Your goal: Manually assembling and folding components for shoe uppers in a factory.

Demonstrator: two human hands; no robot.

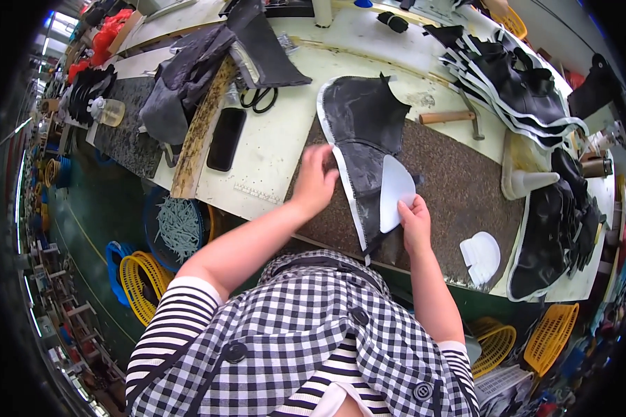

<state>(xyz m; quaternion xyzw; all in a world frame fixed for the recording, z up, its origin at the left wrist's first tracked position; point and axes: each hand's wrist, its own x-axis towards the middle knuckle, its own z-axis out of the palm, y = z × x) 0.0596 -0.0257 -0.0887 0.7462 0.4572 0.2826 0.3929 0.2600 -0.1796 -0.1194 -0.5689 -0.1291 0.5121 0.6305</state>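
Head view, wide fisheye. Set above near edge of worktable (275,149), close over it; faces steeply down, taking in its far side too.

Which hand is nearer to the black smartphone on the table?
Left. The left hand is to the right of the black smartphone; the right hand is much farther right, holding a white rounded panel.
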